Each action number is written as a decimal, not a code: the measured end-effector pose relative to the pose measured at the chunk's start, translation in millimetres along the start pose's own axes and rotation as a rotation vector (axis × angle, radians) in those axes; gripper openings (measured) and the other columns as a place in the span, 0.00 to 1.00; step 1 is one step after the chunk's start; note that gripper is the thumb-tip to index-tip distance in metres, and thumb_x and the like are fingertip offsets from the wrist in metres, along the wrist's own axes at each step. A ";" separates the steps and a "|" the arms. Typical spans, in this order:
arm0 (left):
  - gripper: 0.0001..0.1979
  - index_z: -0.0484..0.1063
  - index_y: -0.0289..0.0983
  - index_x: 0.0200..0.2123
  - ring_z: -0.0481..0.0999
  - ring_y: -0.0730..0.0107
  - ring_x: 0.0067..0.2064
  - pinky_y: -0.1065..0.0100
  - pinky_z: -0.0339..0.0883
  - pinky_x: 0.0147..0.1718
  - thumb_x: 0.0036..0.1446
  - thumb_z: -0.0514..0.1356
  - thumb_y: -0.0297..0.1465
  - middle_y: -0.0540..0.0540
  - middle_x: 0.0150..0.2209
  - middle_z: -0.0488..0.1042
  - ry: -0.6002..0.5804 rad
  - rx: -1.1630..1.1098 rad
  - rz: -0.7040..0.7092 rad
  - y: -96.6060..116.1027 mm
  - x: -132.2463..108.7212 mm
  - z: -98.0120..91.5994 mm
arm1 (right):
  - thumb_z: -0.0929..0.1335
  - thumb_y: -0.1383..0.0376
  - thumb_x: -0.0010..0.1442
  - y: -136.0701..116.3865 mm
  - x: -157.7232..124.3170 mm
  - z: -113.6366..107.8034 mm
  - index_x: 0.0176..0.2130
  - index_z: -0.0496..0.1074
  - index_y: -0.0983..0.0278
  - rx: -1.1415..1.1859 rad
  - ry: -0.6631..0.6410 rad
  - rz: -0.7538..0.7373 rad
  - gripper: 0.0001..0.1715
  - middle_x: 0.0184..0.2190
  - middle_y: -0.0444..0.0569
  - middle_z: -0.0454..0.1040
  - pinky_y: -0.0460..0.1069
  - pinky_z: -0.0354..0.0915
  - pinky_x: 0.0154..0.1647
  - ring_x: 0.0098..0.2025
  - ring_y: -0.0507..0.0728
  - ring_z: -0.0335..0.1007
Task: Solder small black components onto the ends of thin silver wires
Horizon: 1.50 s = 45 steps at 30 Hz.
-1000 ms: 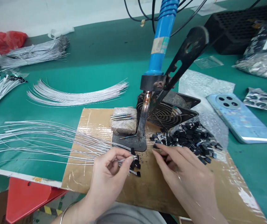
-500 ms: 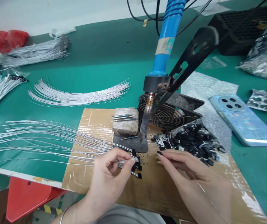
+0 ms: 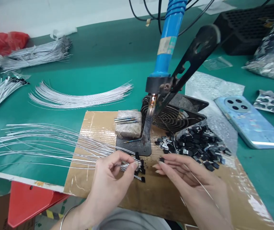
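Observation:
My left hand [image 3: 116, 179] is closed in a pinch, apparently on a thin white wire whose bare end shows at the fingertips. Under and beside it lies a bunch of white wires [image 3: 55, 132] with small black connectors [image 3: 143, 179] on their right ends. In my right hand [image 3: 192, 185], a small black connector [image 3: 161, 159] is pinched between thumb and index finger. A thin silvery strand [image 3: 204, 188], perhaps solder, runs across that palm. A soldering iron [image 3: 151, 111] is fixed in a black stand above and between my hands, its tip near the stand's base plate [image 3: 134, 148].
A pile of black connectors [image 3: 199, 143] lies right, before a black fan [image 3: 172, 118]. A worn block [image 3: 128, 127] carries metal pins. Cardboard [image 3: 98, 124] covers the work spot. A blue phone [image 3: 254, 121] lies right. Another white wire bundle [image 3: 79, 99] curves behind.
My right hand has shifted slightly, its lower fingers now spread further left, and the black connector in it is turned and sits a little lower. My left hand has hardly moved.

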<state>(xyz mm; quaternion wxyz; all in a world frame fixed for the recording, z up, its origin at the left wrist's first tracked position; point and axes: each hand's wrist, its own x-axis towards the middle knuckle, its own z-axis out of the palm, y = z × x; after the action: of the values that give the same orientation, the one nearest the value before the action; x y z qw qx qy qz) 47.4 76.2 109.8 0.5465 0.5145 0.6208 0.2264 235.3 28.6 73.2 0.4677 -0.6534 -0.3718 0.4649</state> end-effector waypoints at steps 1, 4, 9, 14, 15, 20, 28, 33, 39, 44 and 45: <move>0.08 0.75 0.36 0.31 0.70 0.69 0.30 0.69 0.60 0.28 0.59 0.62 0.34 0.45 0.30 0.76 -0.010 -0.011 0.000 -0.6 0.0 -0.1 | 0.76 0.62 0.55 0.6 0.7 -1.6 0.42 0.78 0.66 -0.001 -0.017 0.014 0.15 0.34 0.51 0.81 0.41 0.78 0.38 0.33 0.55 0.81; 0.07 0.75 0.36 0.32 0.72 0.68 0.32 0.69 0.63 0.30 0.59 0.62 0.33 0.45 0.32 0.77 -0.040 -0.053 0.002 1.2 0.4 -1.0 | 0.77 0.62 0.53 -0.4 1.9 -3.4 0.41 0.80 0.66 0.027 -0.040 0.072 0.16 0.33 0.51 0.80 0.43 0.79 0.36 0.32 0.56 0.81; 0.06 0.73 0.35 0.30 0.74 0.69 0.34 0.70 0.64 0.32 0.58 0.63 0.31 0.44 0.34 0.78 -0.100 -0.109 -0.009 8.5 2.1 -3.9 | 0.79 0.60 0.49 -12.8 -5.1 12.3 0.36 0.80 0.66 0.156 -0.046 0.210 0.16 0.28 0.49 0.78 0.42 0.77 0.30 0.28 0.54 0.77; 0.07 0.74 0.34 0.30 0.73 0.71 0.34 0.71 0.64 0.32 0.58 0.64 0.32 0.44 0.35 0.78 -0.173 -0.177 -0.054 9.7 3.7 -7.1 | 0.79 0.59 0.48 -27.5 -16.4 32.9 0.33 0.79 0.63 0.364 0.019 0.367 0.13 0.24 0.43 0.72 0.38 0.71 0.26 0.24 0.47 0.70; 0.07 0.74 0.34 0.31 0.73 0.72 0.34 0.72 0.64 0.32 0.58 0.64 0.32 0.44 0.35 0.78 -0.183 -0.188 -0.063 9.6 3.8 -7.5 | 0.79 0.60 0.48 -29.0 -17.4 34.7 0.32 0.80 0.63 0.384 0.011 0.376 0.13 0.23 0.43 0.72 0.37 0.70 0.26 0.24 0.46 0.68; 0.05 0.74 0.35 0.32 0.73 0.74 0.34 0.74 0.64 0.33 0.58 0.65 0.30 0.45 0.35 0.78 -0.222 -0.252 -0.099 8.9 3.0 -8.2 | 0.79 0.61 0.47 -29.6 -18.0 37.0 0.31 0.80 0.62 0.433 0.027 0.373 0.11 0.22 0.42 0.71 0.36 0.67 0.23 0.22 0.44 0.65; 0.04 0.73 0.35 0.31 0.74 0.74 0.36 0.74 0.65 0.35 0.58 0.64 0.29 0.46 0.37 0.78 -0.241 -0.276 -0.109 8.3 1.9 -7.3 | 0.80 0.60 0.47 -27.7 -18.4 34.6 0.32 0.79 0.64 0.383 -0.012 0.390 0.14 0.23 0.42 0.70 0.38 0.69 0.23 0.22 0.46 0.65; 0.03 0.74 0.35 0.31 0.74 0.74 0.36 0.74 0.65 0.36 0.58 0.64 0.28 0.46 0.37 0.77 -0.226 -0.295 -0.110 7.3 0.5 -6.4 | 0.80 0.60 0.47 -29.5 -18.3 33.4 0.31 0.80 0.63 0.399 -0.015 0.395 0.12 0.23 0.42 0.70 0.38 0.69 0.23 0.22 0.46 0.65; 0.04 0.74 0.35 0.30 0.74 0.72 0.36 0.72 0.65 0.35 0.57 0.64 0.28 0.45 0.37 0.78 -0.214 -0.266 -0.099 9.2 0.6 -5.3 | 0.80 0.59 0.47 -29.4 -19.2 35.3 0.32 0.80 0.63 0.402 -0.015 0.411 0.13 0.23 0.43 0.69 0.38 0.68 0.23 0.23 0.46 0.65; 0.05 0.73 0.35 0.29 0.73 0.71 0.34 0.71 0.63 0.32 0.56 0.63 0.30 0.44 0.35 0.78 -0.183 -0.175 -0.089 12.3 3.5 -3.7 | 0.73 0.54 0.60 -21.3 -23.1 31.1 0.40 0.79 0.62 0.222 0.000 0.236 0.15 0.28 0.44 0.69 0.40 0.65 0.27 0.25 0.46 0.64; 0.05 0.73 0.34 0.29 0.72 0.71 0.33 0.71 0.62 0.30 0.56 0.63 0.30 0.44 0.35 0.78 -0.170 -0.156 -0.084 12.6 4.3 -3.1 | 0.68 0.53 0.65 -18.2 -23.9 28.6 0.43 0.79 0.61 0.145 0.014 0.147 0.17 0.29 0.45 0.67 0.41 0.65 0.29 0.26 0.46 0.64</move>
<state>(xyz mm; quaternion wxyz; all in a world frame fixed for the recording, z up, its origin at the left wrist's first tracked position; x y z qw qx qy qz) 50.0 85.6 119.5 0.6446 0.4613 0.5736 0.2068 200.1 19.3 93.2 0.4809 -0.6466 -0.2849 0.5191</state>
